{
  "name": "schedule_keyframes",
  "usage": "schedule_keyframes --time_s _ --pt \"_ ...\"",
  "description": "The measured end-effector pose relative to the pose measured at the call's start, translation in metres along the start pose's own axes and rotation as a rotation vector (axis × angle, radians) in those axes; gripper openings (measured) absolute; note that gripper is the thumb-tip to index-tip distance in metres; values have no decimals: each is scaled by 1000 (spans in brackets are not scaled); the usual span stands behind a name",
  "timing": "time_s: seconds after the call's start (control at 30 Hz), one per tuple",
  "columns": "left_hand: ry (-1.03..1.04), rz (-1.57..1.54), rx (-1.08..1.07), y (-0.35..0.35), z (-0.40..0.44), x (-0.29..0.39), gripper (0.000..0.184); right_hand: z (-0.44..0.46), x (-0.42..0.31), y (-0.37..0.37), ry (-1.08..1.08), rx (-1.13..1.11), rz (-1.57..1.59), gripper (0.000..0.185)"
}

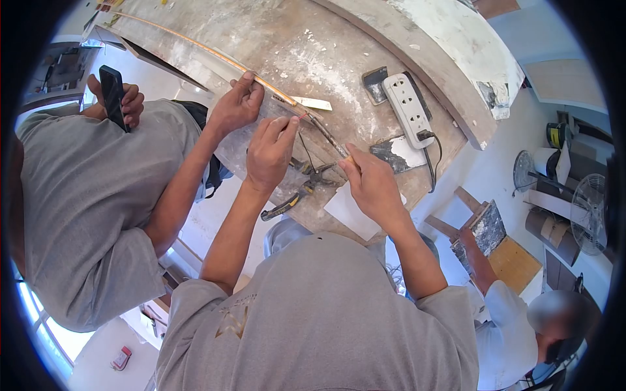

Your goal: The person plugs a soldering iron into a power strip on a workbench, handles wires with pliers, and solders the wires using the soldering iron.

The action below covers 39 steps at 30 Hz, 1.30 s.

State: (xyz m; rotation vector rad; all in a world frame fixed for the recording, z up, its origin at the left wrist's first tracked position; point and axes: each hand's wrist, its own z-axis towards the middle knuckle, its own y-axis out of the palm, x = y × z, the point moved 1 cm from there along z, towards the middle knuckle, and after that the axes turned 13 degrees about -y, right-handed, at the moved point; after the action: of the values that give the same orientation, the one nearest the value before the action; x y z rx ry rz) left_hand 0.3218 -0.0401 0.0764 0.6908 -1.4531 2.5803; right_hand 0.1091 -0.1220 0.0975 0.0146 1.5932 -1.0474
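Note:
My right hand is closed around the pale handle of a soldering iron, whose dark, worn shaft points up and left. My left hand pinches a thin wire close to the iron's tip; the wire is small and partly hidden by the fingers. Just above, a narrow orange-yellow LED strip runs from the far left to this spot. A co-worker's hand grips the strip near its end. Pliers with black and yellow handles lie below, between my hands.
A white power strip with a black plug and cord lies on the dusty workbench. White paper rests by the near edge. The co-worker at left holds a phone. Another person works at lower right, near fans.

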Motion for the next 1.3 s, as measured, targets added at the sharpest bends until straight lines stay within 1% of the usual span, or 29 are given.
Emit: schedule_keyframes --time_s 0.47,0.57,1.3 --pt "25 17 -15 0 -1 -1 32 -1 1 1 -16 14 -25 39" --pt "30 21 -22 1 -1 -2 33 1 -3 -2 58 -35 -14 38" --pt "74 35 -59 -4 3 -1 33 3 -10 -6 103 -70 -53 39"
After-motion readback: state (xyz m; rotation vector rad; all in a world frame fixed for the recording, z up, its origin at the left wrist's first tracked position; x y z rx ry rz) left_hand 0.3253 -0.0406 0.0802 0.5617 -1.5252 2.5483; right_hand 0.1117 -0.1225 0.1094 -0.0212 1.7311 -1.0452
